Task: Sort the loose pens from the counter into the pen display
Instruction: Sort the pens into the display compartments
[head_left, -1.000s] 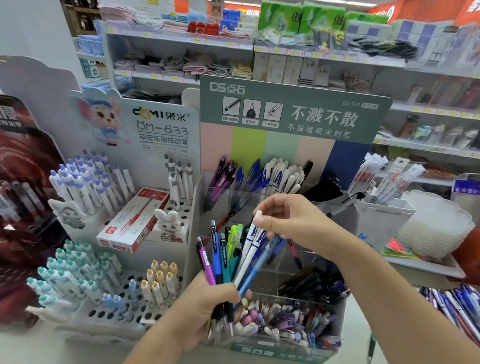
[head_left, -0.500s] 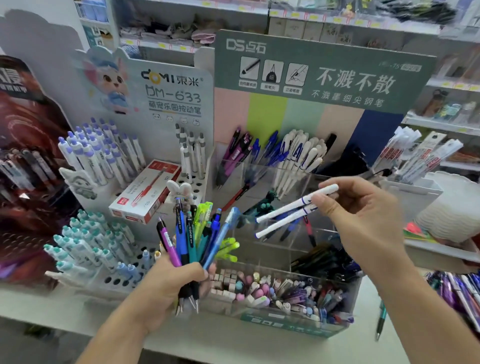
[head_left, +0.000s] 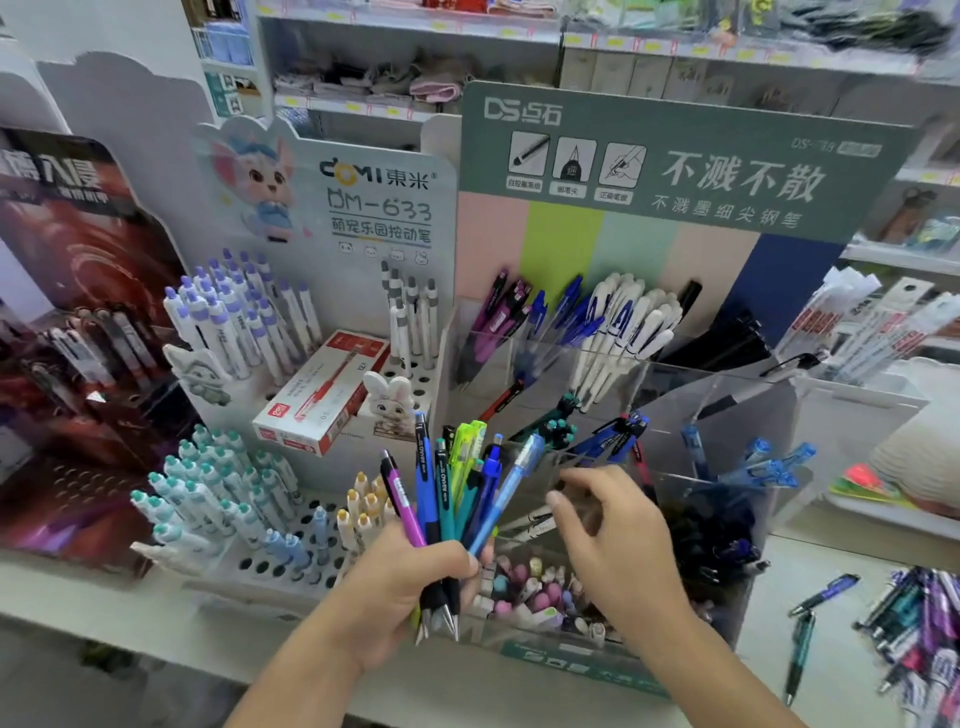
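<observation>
A stationery shop is shown. Branded cardboard pen displays (head_left: 332, 218) are lined up on a worktop (head_left: 810, 587), each stocked with rows of identical pens (head_left: 234, 317). Behind them, shelves (head_left: 415, 31) edged with yellow price tags (head_left: 353, 106) are filled with packaged goods.

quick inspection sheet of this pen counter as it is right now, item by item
surface: pale counter, loose pens heaped at its right edge.
job's things: clear pen display with sorted colour groups; white pens stand in a back compartment.
clutter: red pen box lies on the neighbouring white stand; small erasers fill the front bin.
grippers: left hand grips a fanned bundle of pens; right hand reaches into a front compartment, its fingers curled and blurred, so whether it holds anything is unclear.
cables: nothing seen.
surroundings: store shelves behind, blurred.
</observation>
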